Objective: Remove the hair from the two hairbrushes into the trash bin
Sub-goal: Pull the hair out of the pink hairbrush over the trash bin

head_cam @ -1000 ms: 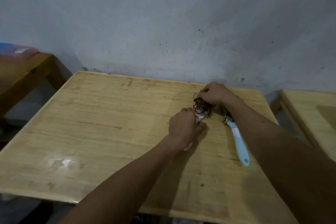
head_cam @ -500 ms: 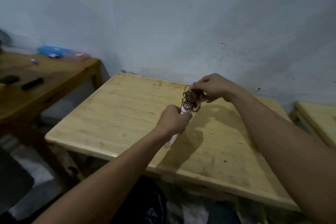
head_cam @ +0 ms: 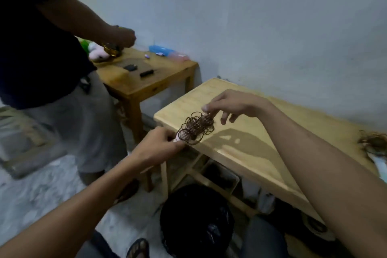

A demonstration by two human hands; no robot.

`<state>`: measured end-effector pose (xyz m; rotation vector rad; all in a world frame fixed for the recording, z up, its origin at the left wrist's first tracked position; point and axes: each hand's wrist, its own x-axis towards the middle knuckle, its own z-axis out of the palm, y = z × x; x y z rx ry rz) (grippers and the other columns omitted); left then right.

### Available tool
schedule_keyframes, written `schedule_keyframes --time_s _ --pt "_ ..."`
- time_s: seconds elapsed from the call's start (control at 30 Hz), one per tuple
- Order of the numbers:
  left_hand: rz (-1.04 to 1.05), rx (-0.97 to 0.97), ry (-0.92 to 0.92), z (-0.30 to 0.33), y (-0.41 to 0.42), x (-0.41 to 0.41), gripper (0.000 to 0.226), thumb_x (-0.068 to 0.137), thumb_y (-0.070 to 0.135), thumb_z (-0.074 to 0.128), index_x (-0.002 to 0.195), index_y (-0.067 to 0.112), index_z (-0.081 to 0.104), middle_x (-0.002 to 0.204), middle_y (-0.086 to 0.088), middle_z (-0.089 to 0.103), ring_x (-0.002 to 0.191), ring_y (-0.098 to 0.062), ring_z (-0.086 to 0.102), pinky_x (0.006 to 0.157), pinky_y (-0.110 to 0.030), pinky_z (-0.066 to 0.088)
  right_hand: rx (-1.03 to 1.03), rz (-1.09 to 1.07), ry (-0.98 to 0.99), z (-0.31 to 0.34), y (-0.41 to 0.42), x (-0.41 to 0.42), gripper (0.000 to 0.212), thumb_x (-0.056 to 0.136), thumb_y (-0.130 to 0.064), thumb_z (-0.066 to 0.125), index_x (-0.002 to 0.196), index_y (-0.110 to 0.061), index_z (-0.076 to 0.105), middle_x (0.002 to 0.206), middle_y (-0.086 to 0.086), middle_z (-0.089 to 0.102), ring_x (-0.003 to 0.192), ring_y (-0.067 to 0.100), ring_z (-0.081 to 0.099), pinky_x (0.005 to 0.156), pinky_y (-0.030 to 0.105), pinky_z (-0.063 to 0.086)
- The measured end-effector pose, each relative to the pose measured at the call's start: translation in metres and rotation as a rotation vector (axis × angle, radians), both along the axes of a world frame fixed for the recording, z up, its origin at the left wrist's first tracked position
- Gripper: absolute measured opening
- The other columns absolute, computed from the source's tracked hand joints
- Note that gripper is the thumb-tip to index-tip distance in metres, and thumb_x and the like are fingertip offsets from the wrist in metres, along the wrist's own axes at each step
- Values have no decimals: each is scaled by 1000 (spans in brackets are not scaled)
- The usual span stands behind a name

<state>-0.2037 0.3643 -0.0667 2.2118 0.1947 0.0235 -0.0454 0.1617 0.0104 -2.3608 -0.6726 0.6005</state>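
Observation:
My left hand grips the handle of a pink hairbrush held in the air off the left corner of the light wooden table. A tangle of brown hair wraps the brush head. My right hand pinches the upper end of that hair with thumb and forefinger. A black-lined trash bin stands on the floor below, under the table's front edge. The second hairbrush, also full of hair, lies on the table at the far right, partly cut off by the frame.
Another person stands at the left, working at a darker wooden side table with small items on it. A grey wall runs behind. My knee and a sandalled foot show near the bin.
Both hands lifted the pink brush off the table and carried it left, past the table's corner above the bin. The view swung left, bringing the bin and the other person into sight.

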Motion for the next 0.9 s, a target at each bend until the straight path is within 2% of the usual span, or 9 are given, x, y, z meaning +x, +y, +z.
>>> schedule_keyframes --time_s 0.13,0.23,0.3,0.4,0.53,0.63,0.73,0.8,0.9 --pt "24 21 7 -17 32 -35 29 87 37 70 82 9 77 55 7 60 48 -4 51 51 -30 42 -6 146 -41 -18 34 -16 26 85 -42 79 97 -19 83 95 -5 78 66 12 65 55 24 48" --pt "36 82 3 -32 43 -53 45 74 53 62 83 10 74 56 9 55 48 -2 46 52 -31 39 -24 198 -79 -36 47 -32 20 88 -38 78 96 -20 83 72 -14 74 64 9 64 54 22 47" --pt "26 147 2 -48 48 -62 37 76 48 63 80 13 73 59 5 63 51 -2 53 53 -29 43 -51 218 -101 -50 52 -42 13 87 -36 78 89 -24 84 62 -16 72 62 8 63 53 23 46" --pt "-42 185 17 -76 50 -73 17 86 31 68 83 16 76 62 3 69 50 -3 56 49 -27 42 -85 204 -115 -78 56 -58 7 85 -31 81 87 -26 85 70 -12 74 67 7 65 61 25 50" --pt "-87 195 111 -116 49 -81 15 82 22 65 70 14 66 51 11 51 44 -6 44 48 -24 32 -172 255 -173 -129 57 -80 10 87 -29 77 92 -25 84 86 -10 78 81 6 68 76 29 56" --pt "-82 151 175 -143 46 -86 28 85 10 67 61 25 62 48 13 50 43 -4 43 47 -19 31 -103 144 -54 -170 48 -89 12 93 -27 71 93 -24 82 76 -13 72 63 0 63 62 21 50" --pt "-63 126 214 -163 44 -91 10 82 21 66 78 15 73 53 10 57 47 -6 50 48 -21 35 -3 -17 30 -207 32 -88 13 96 -29 68 96 -24 80 68 -14 69 55 2 64 48 14 45" --pt "-48 102 230 -176 42 -95 30 75 37 60 79 8 69 62 -2 63 54 -14 54 55 -38 42 76 -146 150 -225 19 -83 15 97 -29 67 102 -22 80 75 -6 73 59 6 65 47 16 47" --pt "-51 86 232 -194 36 -96 26 79 31 61 69 7 59 56 3 50 50 -7 43 53 -34 35 136 -316 318 -247 -1 -72 17 97 -30 66 106 -21 77 98 12 78 71 14 65 57 23 51"
